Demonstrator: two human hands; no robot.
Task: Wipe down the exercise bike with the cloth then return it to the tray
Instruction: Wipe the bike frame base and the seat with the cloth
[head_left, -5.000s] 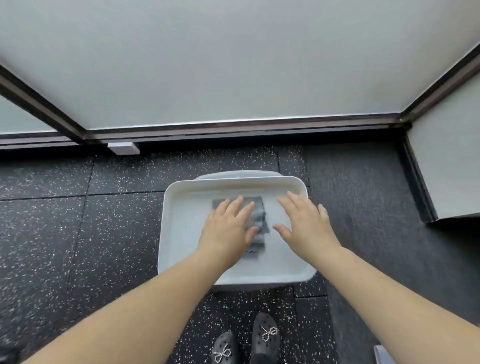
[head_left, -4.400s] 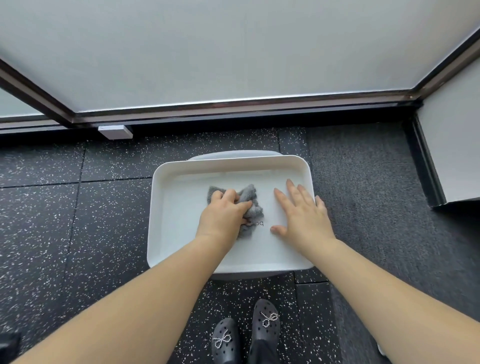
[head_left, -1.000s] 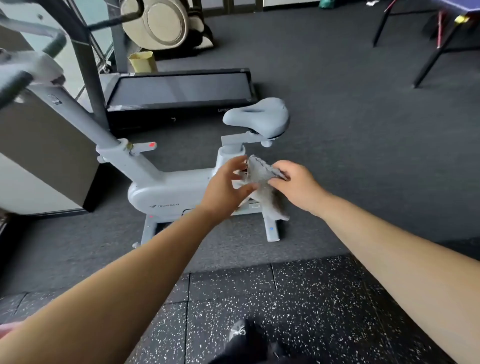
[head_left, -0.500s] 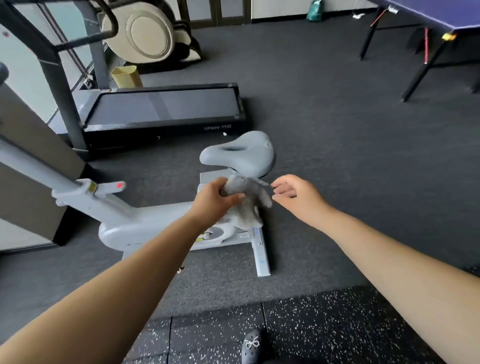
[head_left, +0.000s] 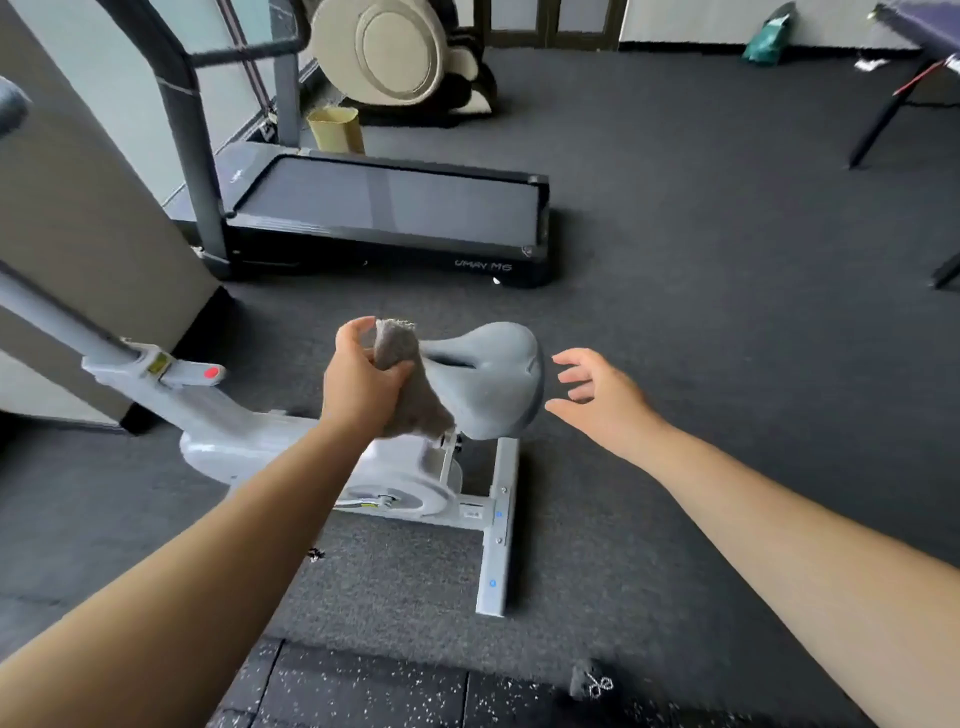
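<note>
A white and grey exercise bike (head_left: 249, 441) stands on the dark carpet in front of me, its grey saddle (head_left: 493, 384) at centre. My left hand (head_left: 363, 384) is shut on the bunched grey cloth (head_left: 410, 389), held against the narrow front end of the saddle. Just right of the saddle's wide rear, my right hand (head_left: 597, 400) hovers with fingers spread and holds nothing. The tray is out of view.
A black treadmill (head_left: 384, 208) lies behind the bike. A beige machine (head_left: 395, 52) and a yellowish bin (head_left: 335, 130) stand at the back. Dark table legs (head_left: 883, 109) rise at the far right. A grey pillar (head_left: 78, 208) is at left. My shoe (head_left: 592, 683) shows below.
My right hand has let go of the cloth and moved right, opening. My left hand has carried the cloth up to the saddle's nose. The view has come closer to the bike.
</note>
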